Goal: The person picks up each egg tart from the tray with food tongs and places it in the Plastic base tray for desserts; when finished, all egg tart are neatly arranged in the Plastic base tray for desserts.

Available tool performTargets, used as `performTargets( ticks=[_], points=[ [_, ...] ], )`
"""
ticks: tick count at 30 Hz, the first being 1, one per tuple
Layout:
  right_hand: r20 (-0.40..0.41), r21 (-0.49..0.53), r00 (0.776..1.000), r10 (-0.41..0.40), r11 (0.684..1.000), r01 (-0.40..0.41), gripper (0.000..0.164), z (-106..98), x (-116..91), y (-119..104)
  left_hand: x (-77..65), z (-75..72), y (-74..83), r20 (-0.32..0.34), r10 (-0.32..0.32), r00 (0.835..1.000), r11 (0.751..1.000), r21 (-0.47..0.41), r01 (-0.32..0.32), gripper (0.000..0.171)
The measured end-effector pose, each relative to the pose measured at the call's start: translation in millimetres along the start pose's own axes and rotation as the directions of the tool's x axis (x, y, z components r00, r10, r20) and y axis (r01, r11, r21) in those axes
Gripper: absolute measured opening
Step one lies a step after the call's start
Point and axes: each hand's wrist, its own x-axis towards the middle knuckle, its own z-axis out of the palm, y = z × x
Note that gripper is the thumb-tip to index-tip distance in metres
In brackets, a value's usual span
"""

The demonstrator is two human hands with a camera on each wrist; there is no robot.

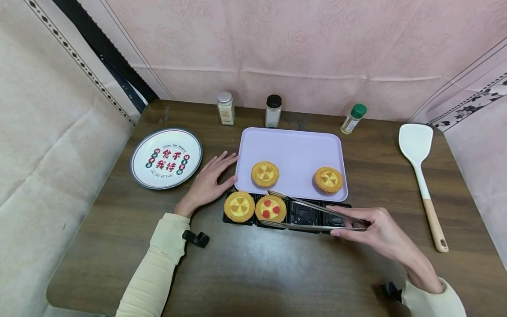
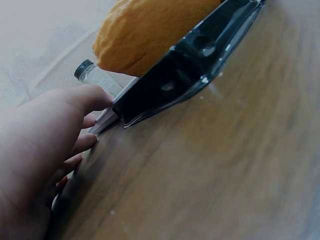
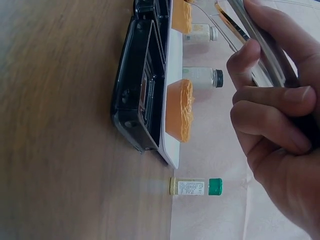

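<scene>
My left hand (image 1: 211, 180) lies at the left edge of a lilac tray (image 1: 295, 147), fingers spread and touching its rim. In the left wrist view the thumb (image 2: 92, 97) meets the tray's corner beside a black plastic compartment tray (image 2: 170, 80). My right hand (image 1: 374, 229) grips metal tongs (image 1: 301, 227), whose tips straddle a tart with red pieces (image 1: 271, 208) in the black tray's second compartment. Left of it sits a yellow-topped tart (image 1: 239, 206); the two compartments to the right hold none. On the lilac tray are a left tart (image 1: 265, 174) and a right tart (image 1: 328, 179).
Behind the tray stand a grey-capped jar (image 1: 225, 109) and a black-capped jar (image 1: 273, 112); a green-capped bottle (image 1: 353, 119) is farther right. A round printed plate (image 1: 166, 158) lies left. A white spatula (image 1: 416, 143) with a wooden handle lies right.
</scene>
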Motion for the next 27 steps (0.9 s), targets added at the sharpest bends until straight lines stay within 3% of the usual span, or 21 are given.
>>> performTargets(
  ticks=[11,20,27],
  points=[
    [-0.039,0.069,0.998,0.058,0.996,-0.055,0.051,-8,3,-8,0.1,0.6,-0.5,-0.005,0.008,1.0,1.0,-0.003,-0.008,0.06],
    [-0.199,0.0,0.968,0.153,0.988,-0.157,0.046,8,27,-23,-1.1,0.3,0.2,-0.009,0.012,1.0,1.0,-0.008,-0.012,0.06],
    [-0.221,-0.063,0.949,0.226,0.968,-0.245,0.054,21,42,-21,-1.0,0.8,0.1,-0.008,0.006,1.0,1.0,-0.001,-0.006,0.059]
  ],
)
